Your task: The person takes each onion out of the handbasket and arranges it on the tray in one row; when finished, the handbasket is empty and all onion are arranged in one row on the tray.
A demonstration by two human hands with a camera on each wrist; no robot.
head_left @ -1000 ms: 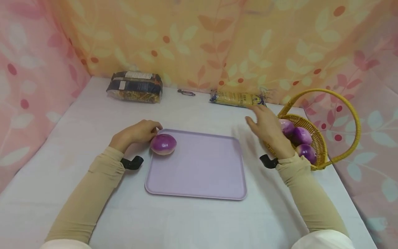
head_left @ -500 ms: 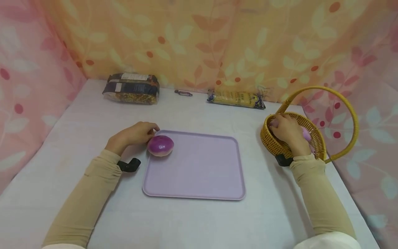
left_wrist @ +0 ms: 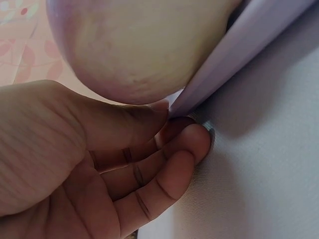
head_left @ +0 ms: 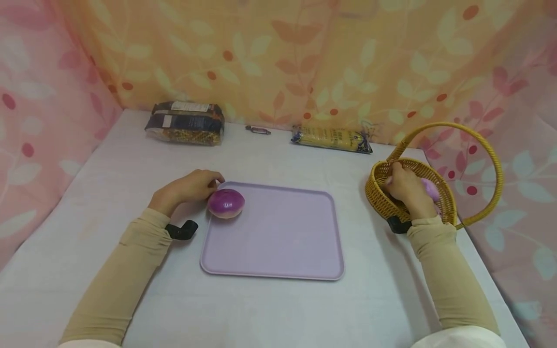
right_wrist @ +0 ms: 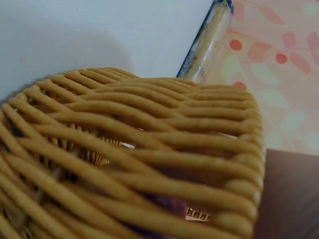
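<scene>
My left hand [head_left: 189, 186] pinches the upper left corner of the lilac tray [head_left: 278, 232]. In the left wrist view the thumb [left_wrist: 129, 122] lies on the rim with the fingers curled under it. A glossy purple onion [head_left: 226, 203], pale underneath, rests on the tray at that corner, close by the thumb. My right hand [head_left: 409, 188] reaches down into the yellow wicker basket [head_left: 376, 193], its fingers curled round an onion that it mostly hides. Another purple onion [head_left: 431, 189] shows beside that hand. In the right wrist view the basket's weave [right_wrist: 149, 114] blocks the hand, and purple shows through the gaps.
Along the back of the white-covered table lie a dark food packet [head_left: 187, 123], a small wrapped candy [head_left: 258, 129] and a yellow pack [head_left: 330, 138]. The basket's tall handle [head_left: 498, 174] arches out to the right. Patterned cloth walls stand behind and at the sides.
My right hand has moved right and down from above the basket's left edge into the basket, its fingers curling. The left hand, tray and onion on it have stayed put.
</scene>
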